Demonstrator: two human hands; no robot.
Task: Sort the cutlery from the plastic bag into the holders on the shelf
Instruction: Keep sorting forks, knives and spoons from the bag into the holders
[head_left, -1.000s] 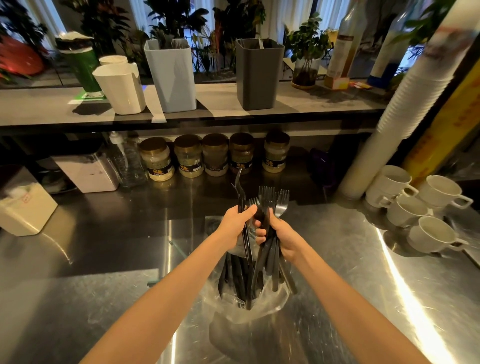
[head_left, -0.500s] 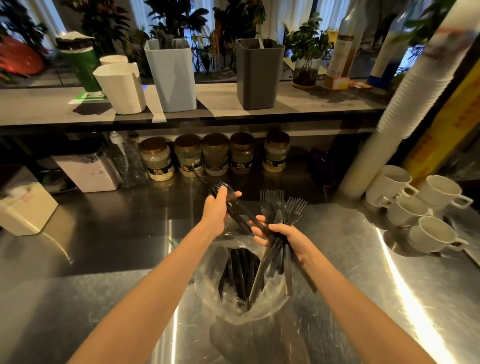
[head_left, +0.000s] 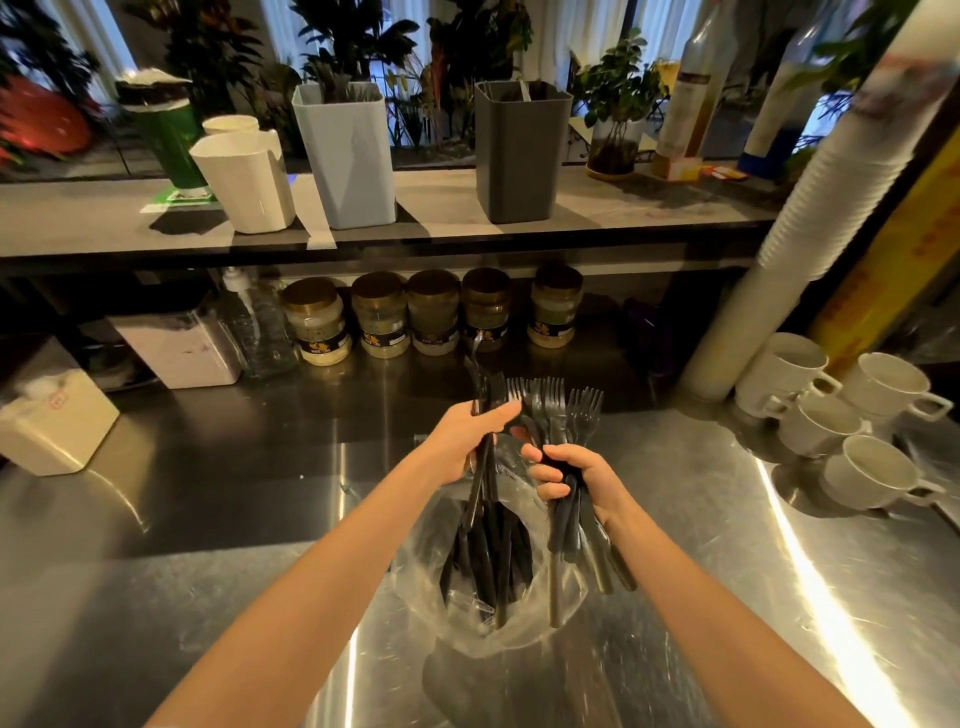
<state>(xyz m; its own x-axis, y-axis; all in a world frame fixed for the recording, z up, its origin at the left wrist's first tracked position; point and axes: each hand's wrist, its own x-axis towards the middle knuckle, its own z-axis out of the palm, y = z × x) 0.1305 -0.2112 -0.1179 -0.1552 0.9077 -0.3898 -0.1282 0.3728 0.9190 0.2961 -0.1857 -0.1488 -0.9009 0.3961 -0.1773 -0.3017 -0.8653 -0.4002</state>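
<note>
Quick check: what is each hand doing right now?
Left hand: closed on a few black utensils above the plastic bag.
Right hand: closed around a bundle of black forks.

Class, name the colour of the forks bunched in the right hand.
Black, seen in the head view: the forks in the right hand.

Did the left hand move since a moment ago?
Yes. The left hand swung back right and slightly down, toward the right hand. Half a second ago it sat below the second jar; now it is below the fourth jar, gripping black cutlery.
</note>
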